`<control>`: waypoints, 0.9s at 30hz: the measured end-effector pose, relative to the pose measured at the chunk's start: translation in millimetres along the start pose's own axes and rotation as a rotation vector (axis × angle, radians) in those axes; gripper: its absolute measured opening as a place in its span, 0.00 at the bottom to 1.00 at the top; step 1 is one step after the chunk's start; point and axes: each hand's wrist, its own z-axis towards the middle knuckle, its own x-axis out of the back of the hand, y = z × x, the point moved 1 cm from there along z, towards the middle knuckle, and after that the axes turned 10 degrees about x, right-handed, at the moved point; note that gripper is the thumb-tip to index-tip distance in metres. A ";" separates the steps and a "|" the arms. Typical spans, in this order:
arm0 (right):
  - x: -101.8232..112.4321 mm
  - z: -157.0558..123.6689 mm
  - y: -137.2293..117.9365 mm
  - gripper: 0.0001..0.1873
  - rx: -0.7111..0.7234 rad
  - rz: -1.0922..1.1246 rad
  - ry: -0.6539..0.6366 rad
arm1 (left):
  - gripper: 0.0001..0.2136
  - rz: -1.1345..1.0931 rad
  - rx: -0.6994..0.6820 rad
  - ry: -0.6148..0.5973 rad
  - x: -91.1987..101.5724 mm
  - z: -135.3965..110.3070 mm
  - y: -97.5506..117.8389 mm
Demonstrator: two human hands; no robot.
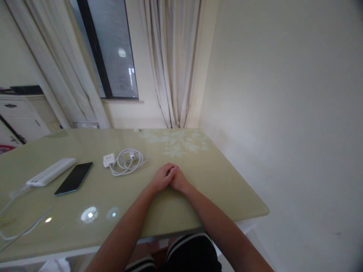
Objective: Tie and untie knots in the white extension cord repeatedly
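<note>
The glossy counter (227, 185) runs rightward to a pale wall (283, 113). Left hand (161, 178) and right hand (179, 180) overlap behind its front edge; whether their fingers grasp anything, I cannot tell.

2 bare forearms (126, 230); black shorts (194, 255) with pale stripes banding the hems.

The table top (215, 181) is smooth and very glossy, with bright spots reflected in it. The phone (74, 178) looks smooth and glass-like on top. The power strip (52, 172) and the coiled cable (132, 155) seem plastic. The curtains (172, 56) are cloth, and the wall (283, 113) looks matt.
</note>
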 end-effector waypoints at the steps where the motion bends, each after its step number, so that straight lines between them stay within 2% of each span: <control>1: -0.3 0.2 0.5 0.18 0.000 -0.004 -0.004 | 0.20 -0.001 0.003 0.001 0.1 0.0 0.2; 17: 1.3 0.9 -1.8 0.18 0.019 -0.009 -0.021 | 0.20 -0.005 0.001 0.016 0.9 -0.2 1.0; 21: 0.7 1.3 -2.1 0.18 -0.014 -0.017 -0.036 | 0.20 -0.014 -0.002 0.018 0.9 -0.3 1.7; 27: 1.7 -0.3 -3.0 0.17 -0.014 0.027 0.023 | 0.20 -0.006 0.004 0.006 1.0 0.1 2.0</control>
